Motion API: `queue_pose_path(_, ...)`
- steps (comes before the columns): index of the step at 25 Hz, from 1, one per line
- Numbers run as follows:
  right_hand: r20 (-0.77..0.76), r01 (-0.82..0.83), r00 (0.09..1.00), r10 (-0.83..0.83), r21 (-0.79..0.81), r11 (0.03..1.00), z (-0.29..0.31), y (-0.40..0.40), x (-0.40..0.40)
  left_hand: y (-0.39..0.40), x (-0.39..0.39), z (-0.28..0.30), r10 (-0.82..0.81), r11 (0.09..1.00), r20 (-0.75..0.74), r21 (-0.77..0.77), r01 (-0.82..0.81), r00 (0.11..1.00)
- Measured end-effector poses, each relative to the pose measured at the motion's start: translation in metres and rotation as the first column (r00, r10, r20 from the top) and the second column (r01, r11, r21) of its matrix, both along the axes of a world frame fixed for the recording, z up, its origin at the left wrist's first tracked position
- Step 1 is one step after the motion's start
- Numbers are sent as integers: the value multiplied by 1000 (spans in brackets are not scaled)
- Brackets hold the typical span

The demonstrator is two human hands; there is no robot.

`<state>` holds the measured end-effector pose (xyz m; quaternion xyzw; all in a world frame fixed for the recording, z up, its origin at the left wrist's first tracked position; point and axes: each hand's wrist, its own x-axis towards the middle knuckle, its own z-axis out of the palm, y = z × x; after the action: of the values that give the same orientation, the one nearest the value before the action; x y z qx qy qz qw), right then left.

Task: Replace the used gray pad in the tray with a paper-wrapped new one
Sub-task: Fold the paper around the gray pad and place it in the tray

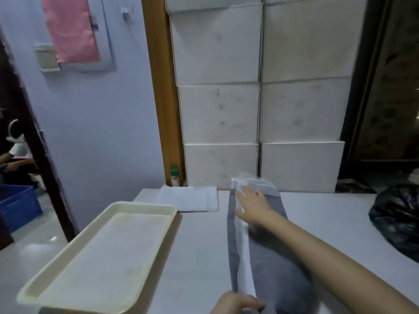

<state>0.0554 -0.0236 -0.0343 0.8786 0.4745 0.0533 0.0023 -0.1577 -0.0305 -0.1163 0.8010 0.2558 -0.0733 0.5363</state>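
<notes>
A long gray pad [269,252] lies lengthwise on the table, partly covered by white paper [243,252] folded along its left side and over its far end. My right hand [252,201] rests flat with straight fingers on the pad's far end, touching the paper fold. At the bottom edge my left hand [238,302] pinches the near end of the paper strip. The cream plastic tray [68,250] stands to the left of the pad; nothing lies in it.
A stack of folded white paper [189,198] lies at the table's back. White boxes [260,98] are piled behind it, with a small green-capped bottle [175,177] beside them. A black bag [398,219] sits at the right; a blue crate [17,203] stands on the floor left.
</notes>
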Motion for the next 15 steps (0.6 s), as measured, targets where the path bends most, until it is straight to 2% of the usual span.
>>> queue_pose_path(1, -111, 8, 994, 1, 78, 997, 0, -17, 2, 3, -1, -1, -256, 966, -52, 33, 258, 965)
queue_pose_path(2, -222, 33, 975, 2, 155, 987, 3, -37, 4, -20, 17, -3, -180, 982, -164, -87, 167, 970)
queue_pose_path(3, -333, 91, 943, -10, 229, 969, 7, -61, 9, -27, 28, 11, 25, 999, -199, -31, -32, 980)
queue_pose_path(5, -403, 119, 915, 21, 321, 940, 10, -110, 9, -42, 27, 22, 156, 967, -132, -179, -179, 979)
queue_pose_path(7, -407, 21, 905, 122, 330, 944, 0, -165, -2, -49, 17, 22, 226, 947, -91, -214, -241, 970)
queue_pose_path(8, -435, -54, 877, 202, 328, 943, -8, -190, -13, -53, 15, 20, 323, 915, -17, -251, -317, 946)
queue_pose_path(9, -508, -101, 823, 255, 311, 945, -14, -211, -30, -54, 6, 15, 350, 922, 57, -199, -333, 935)
queue_pose_path(11, -555, -252, 759, 342, 235, 939, -34, -234, -55, -71, -6, 17, 333, 943, 197, -70, -326, 922)
queue_pose_path(12, -516, -341, 771, 374, 162, 926, -46, -239, -64, -77, -8, 18, 289, 943, 282, 84, -323, 915)
queue_pose_path(13, -461, -378, 801, 383, 107, 920, -54, -238, -71, -78, -8, 21, 245, 855, 325, 372, -362, 913)
queue_pose_path(14, -393, -384, 831, 395, 108, 917, -62, -237, -74, -76, -5, 18, 161, 679, 340, 644, -354, 926)
queue_pose_path(15, -349, -373, 853, 388, 113, 921, -66, -236, -77, -76, -5, 20, 67, 497, 333, 806, -321, 940)
